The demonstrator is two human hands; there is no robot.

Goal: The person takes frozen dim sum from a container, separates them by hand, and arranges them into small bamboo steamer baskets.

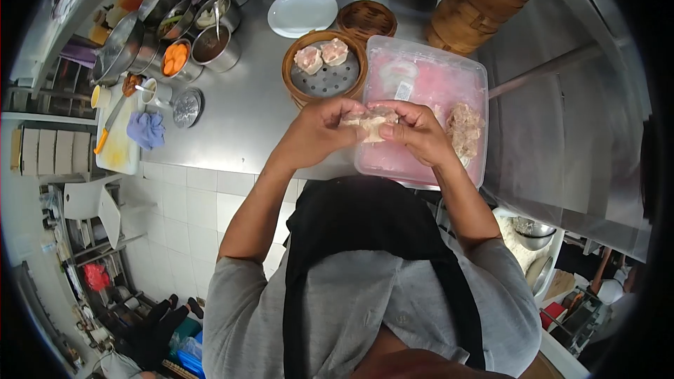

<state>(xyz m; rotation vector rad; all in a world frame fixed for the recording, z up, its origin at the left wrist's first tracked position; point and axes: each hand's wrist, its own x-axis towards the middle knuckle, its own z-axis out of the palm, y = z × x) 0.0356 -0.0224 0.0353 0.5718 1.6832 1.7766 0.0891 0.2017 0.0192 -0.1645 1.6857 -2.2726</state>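
Between my left hand (317,135) and my right hand (423,135) is a dumpling (372,126) with a pale wrapper and meat filling. The fingers of both hands are closed around it, thumbs on the near side. Just beyond my left hand, a round bamboo steamer (289,70) holds two open-topped dumplings (321,55) on a perforated liner. Below my right hand lies a translucent pinkish plastic box (427,56), with a lump of minced meat filling (465,133) at its right side. My fingers partly hide the dumpling.
A white plate (302,12), a slatted steamer lid (366,20) and stacked bamboo steamers (479,3) stand farther back. Left are metal pots (216,48), a container of orange pieces (177,60), a blue cloth (146,130) and a knife (110,123) on a cutting board (121,147).
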